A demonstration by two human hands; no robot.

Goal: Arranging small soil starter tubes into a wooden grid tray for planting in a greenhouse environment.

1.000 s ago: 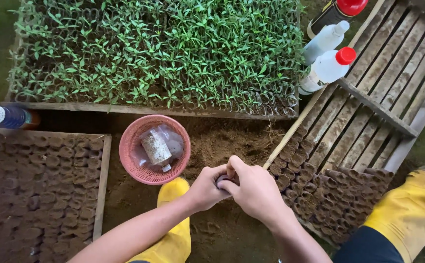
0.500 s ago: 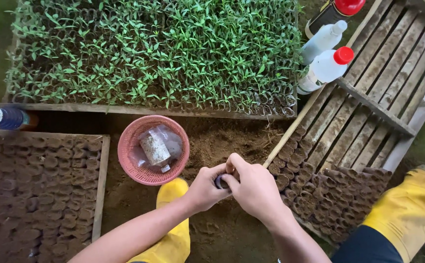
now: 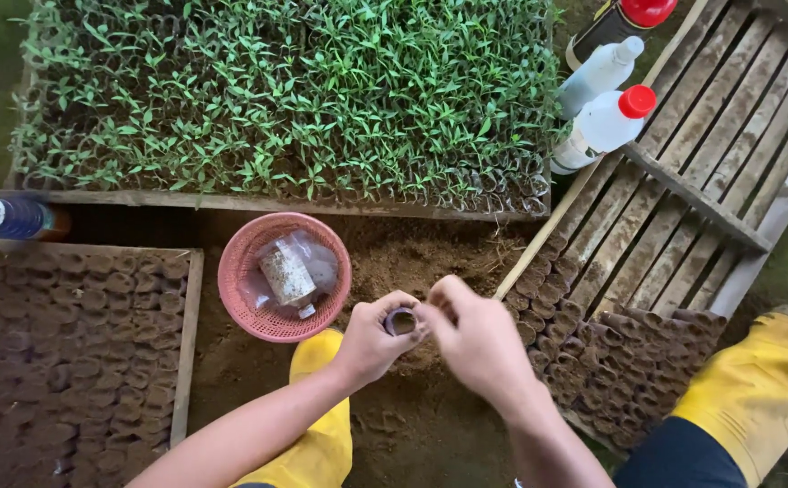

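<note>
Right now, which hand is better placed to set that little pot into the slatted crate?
Probably right. The right hand is nearer the slatted crate; the left hand grips the small pot.

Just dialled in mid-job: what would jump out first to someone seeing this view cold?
The dense green seedling tray fills the top. Below it, at centre, the left hand holds a small dark rolled pot over loose soil while the right hand works at its rim. Beside them to the left sits a round pink plastic basket with a clear bag; bright yellow rubber boots frame the bottom.
</note>
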